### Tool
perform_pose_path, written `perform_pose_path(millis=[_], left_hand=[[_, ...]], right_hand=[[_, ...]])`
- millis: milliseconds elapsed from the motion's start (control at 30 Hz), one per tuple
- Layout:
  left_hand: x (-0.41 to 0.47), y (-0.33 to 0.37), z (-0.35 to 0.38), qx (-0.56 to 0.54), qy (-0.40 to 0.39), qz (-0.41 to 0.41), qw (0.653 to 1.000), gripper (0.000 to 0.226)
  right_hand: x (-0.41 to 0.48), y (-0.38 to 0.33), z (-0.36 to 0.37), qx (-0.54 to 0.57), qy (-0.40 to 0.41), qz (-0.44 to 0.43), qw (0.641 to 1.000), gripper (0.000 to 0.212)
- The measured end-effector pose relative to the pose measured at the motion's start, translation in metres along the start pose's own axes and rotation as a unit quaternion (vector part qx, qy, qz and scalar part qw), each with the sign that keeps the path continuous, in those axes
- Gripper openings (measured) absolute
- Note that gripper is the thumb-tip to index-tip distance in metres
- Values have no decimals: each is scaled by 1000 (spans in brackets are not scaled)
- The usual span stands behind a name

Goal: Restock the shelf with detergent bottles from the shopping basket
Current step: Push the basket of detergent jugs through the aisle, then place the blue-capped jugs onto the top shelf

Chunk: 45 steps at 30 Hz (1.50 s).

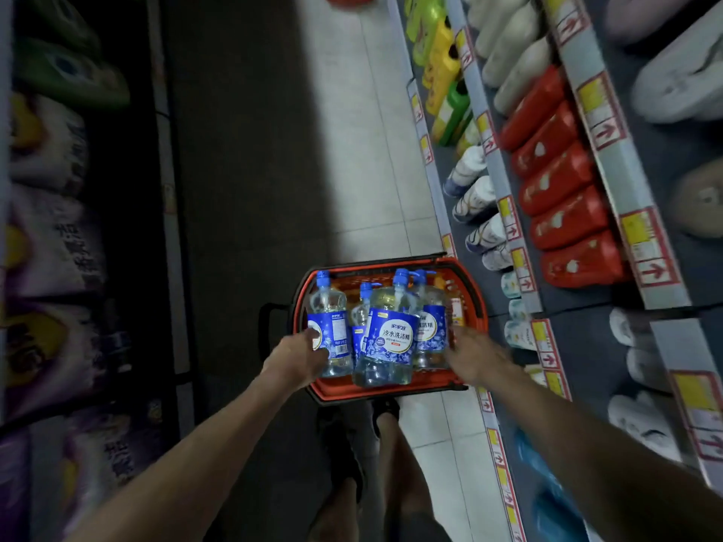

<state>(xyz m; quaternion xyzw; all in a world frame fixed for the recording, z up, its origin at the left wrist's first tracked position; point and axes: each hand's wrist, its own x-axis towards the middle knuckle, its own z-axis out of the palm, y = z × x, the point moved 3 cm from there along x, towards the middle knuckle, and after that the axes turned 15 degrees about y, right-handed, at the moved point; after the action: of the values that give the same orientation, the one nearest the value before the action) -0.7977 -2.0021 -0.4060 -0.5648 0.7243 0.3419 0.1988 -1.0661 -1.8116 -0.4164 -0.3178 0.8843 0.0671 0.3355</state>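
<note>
Bottles of clear detergent, with blue caps and blue labels, stand crowded in the red basket, which sits on the tiled floor just beside the foot of the shelf on my right. I count four caps. The front bottle leans towards the camera over the near rim and shows its full label. Both arms reach forward and down, nearly straight, and converge on the basket from either side. The left hand is at the near left corner, against the lower half of the left bottle; the thumb lies across the label and the fingers curl round the far side, so it grips that bottle. The right hand is at the near right corner, palm down, its fingertips pointing at the right bottle. It is smeared by blur, so I cannot tell whether the fingers are spread or closed, or whether they touch the bottle or the rim. Below the basket I see the person's dark shoes. The shelf tiers carry red packs and pale slippers. Across the aisle, in shadow, lie large printed sacks.
</note>
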Motion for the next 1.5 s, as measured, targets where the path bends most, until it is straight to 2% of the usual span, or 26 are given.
perform_pose_path(millis=[267,400,467,567,700,833,900,1000,1067,1167,1233,1333,1433,1500], left_hand=[[-51,46,-14,37,41,107,993,35],[-46,52,-4,69,29,108,991,40],[-37,54,4,56,18,99,993,35],[-13,58,23,-6,-1,66,998,29],[19,71,45,-111,-10,-31,993,51],[44,78,71,-219,4,-120,968,46],[54,79,84,-258,14,-159,953,43],[61,85,98,-299,13,-204,932,48],[68,85,108,-319,9,-226,920,57],[76,85,123,-345,-10,-222,912,71],[85,79,137,-361,-18,-218,906,80],[92,72,147,-379,-23,-220,899,84],[79,92,120,-384,-22,-217,897,77],[74,96,116,-393,-18,-209,895,68]], right_hand=[[-49,-20,-9,-12,26,-63,998,53],[-44,-25,-6,-23,16,-88,996,57],[-34,-29,0,-9,7,-87,996,59],[-13,-31,15,122,-26,-10,992,59],[19,-36,34,327,-35,127,936,41],[40,-38,53,426,-73,225,873,34],[47,-37,67,464,-89,251,845,16],[52,-40,73,477,-90,264,834,10],[54,-42,76,484,-111,260,828,21],[61,-38,94,464,-124,254,839,56],[74,-23,136,459,-113,251,845,80],[76,-22,143,435,-81,247,862,112],[62,-44,104,405,-59,233,882,106],[59,-46,104,408,-63,239,879,100]])
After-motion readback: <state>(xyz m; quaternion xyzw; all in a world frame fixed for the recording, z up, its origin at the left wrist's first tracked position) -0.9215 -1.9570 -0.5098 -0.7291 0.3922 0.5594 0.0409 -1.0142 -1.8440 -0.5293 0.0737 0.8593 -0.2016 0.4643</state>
